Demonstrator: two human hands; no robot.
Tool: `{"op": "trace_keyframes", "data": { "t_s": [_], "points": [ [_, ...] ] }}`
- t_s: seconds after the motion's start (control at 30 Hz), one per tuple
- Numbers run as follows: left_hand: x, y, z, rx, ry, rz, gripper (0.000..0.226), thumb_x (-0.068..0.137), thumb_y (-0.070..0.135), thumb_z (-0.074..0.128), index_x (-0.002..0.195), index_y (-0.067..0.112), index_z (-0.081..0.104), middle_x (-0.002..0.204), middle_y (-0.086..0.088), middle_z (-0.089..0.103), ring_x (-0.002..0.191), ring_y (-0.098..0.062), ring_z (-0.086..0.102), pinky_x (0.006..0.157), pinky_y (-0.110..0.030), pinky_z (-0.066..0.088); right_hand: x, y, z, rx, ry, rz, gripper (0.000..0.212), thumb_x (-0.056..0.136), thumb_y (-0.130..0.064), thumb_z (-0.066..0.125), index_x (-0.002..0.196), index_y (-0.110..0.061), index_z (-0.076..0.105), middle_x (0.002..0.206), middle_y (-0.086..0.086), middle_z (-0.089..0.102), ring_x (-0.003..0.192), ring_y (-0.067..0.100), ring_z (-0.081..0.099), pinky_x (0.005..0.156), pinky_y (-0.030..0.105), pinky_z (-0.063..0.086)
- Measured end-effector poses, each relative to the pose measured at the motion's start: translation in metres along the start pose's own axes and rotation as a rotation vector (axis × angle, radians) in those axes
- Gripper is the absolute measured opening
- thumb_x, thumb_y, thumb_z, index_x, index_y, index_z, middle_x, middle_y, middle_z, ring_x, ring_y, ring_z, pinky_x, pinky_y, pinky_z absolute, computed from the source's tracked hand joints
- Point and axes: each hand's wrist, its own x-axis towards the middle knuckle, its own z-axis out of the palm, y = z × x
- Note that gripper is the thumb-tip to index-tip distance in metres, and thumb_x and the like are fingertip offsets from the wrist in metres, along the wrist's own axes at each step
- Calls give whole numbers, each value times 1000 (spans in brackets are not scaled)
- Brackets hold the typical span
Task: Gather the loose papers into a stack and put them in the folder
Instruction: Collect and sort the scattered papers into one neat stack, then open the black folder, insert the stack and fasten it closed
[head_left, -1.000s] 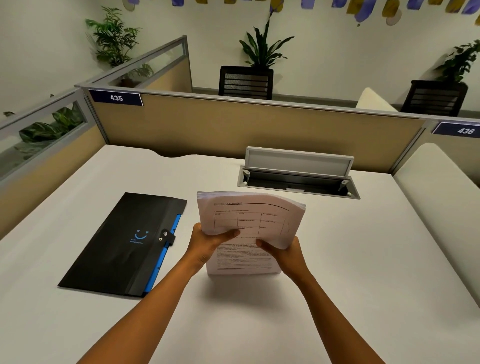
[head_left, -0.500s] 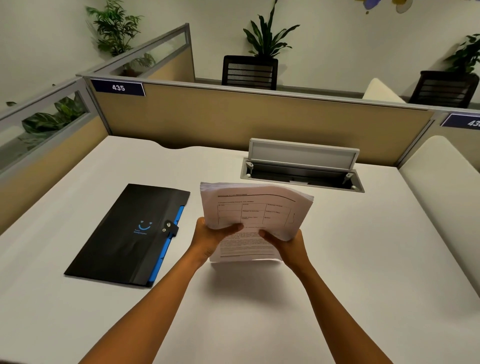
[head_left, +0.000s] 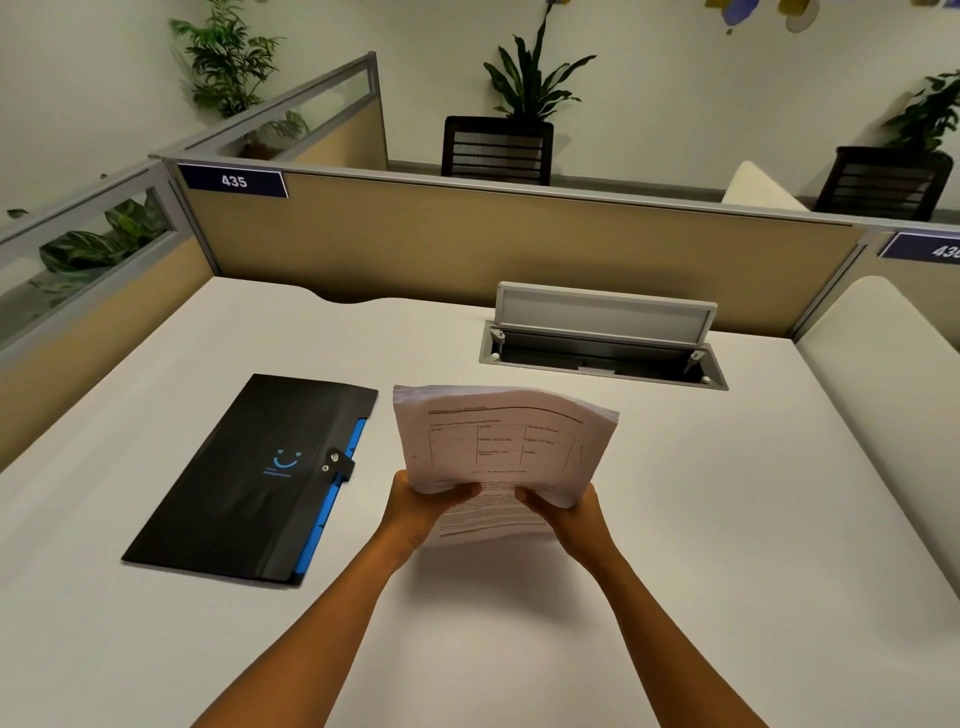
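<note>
A stack of printed papers stands tilted on its lower edge at the middle of the white desk, its top sheets bending away from me. My left hand grips the stack's lower left side, thumb on the front sheet. My right hand grips the lower right side the same way. A black folder with a blue smiley print, blue inner tabs and a snapped strap lies flat and closed to the left of the papers, apart from them.
An open grey cable tray with a raised lid is set into the desk behind the papers. Beige partition walls bound the desk at the back and left. A cream cushion lies at the right edge.
The stack stays in both hands at the same spot, its top sheets bent a little further away. The view has shifted slightly; the folder has not moved.
</note>
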Motion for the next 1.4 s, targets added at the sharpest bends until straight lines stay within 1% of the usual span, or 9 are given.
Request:
{"op": "trace_keyframes", "data": {
  "t_s": [0.07,0.23,0.43,0.63,0.73,0.83,1.0,1.2,1.4],
  "points": [
    [4,3,-4,18,-11,1,44,72,15,85,102,34,60,98,7,68,89,-11,63,63,-16,56,2,0,-2,-41,-37,17,37,82,-20,75,111,-39,62,107,-4,71,99,20,69,79,33,61],
    [19,10,-18,114,-45,-98,70,62,40,88,119,16,55,105,-2,68,91,-17,66,63,-23,54,7,2,-3,-131,-139,89,41,85,-41,65,120,-20,63,111,-1,72,98,20,71,84,38,60],
    [30,7,-34,135,-60,-119,55,76,32,81,123,14,58,113,-4,69,98,-24,68,80,-37,59,9,-1,5,-82,-206,162,32,93,-32,59,121,-17,58,113,1,71,95,21,73,81,39,61],
    [30,5,-47,81,-51,-39,28,79,25,79,103,21,67,104,1,73,93,-20,71,70,-27,58,8,4,7,-8,-167,219,30,93,-29,60,120,-15,58,110,6,72,92,26,73,83,46,60],
    [36,-1,-66,198,122,49,27,82,31,76,105,20,70,105,3,70,98,-16,65,75,-20,49,9,8,4,11,-110,231,32,92,-30,60,120,-13,58,110,9,72,92,27,73,85,47,59],
    [43,-12,-96,343,376,121,32,88,28,71,117,15,64,116,-3,63,106,-19,60,83,-26,49,11,11,0,35,-70,248,34,92,-28,62,120,-10,60,107,8,73,91,27,73,85,46,59],
    [44,-40,-137,708,617,-27,59,88,20,68,140,7,42,139,-15,47,127,-33,48,102,-49,46,9,12,2,81,-21,268,25,92,-23,61,113,-10,63,100,6,75,85,22,74,71,30,60],
    [48,-71,-173,994,355,-243,107,82,57,66,154,1,8,163,-16,10,151,-30,2,121,-49,12,10,6,12,128,19,294,12,92,-21,61,103,-18,64,95,0,76,82,20,75,67,27,60],
    [50,-76,-182,984,226,-391,137,66,81,61,154,4,-10,163,-14,-13,150,-30,-15,118,-54,-4,14,0,13,110,20,292,13,92,-22,62,104,-18,64,96,1,76,84,22,74,71,31,60]
  ]
}}
